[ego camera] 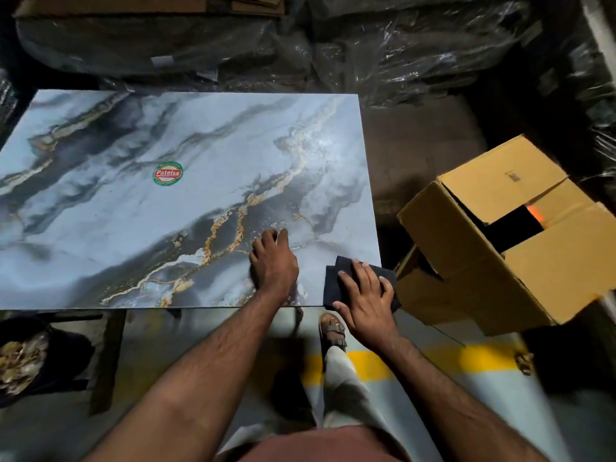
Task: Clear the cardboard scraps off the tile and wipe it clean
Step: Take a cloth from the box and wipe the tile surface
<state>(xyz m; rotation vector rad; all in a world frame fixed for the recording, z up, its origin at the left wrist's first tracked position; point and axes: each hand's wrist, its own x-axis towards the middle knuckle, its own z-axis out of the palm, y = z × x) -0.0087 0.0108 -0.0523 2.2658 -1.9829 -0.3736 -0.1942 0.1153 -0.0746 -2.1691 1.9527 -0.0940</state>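
A large marbled blue-grey tile (133, 211) with gold veins lies flat in front of me, with a round red and green sticker (168, 173) near its middle. My left hand (273, 261) rests on the tile near its front right part, fingers bent with the tips on the surface, holding nothing that I can see. My right hand (366, 295) presses flat on a dark folded cloth (336, 278) at the tile's front right corner. No cardboard scraps show on the tile.
An open cardboard box (500, 228) stands just right of the tile. Plastic-wrapped stacks (400, 45) fill the back. A dark bin with scraps (23, 361) sits on the floor at the lower left. My sandalled foot (333, 331) stands below the tile's front edge.
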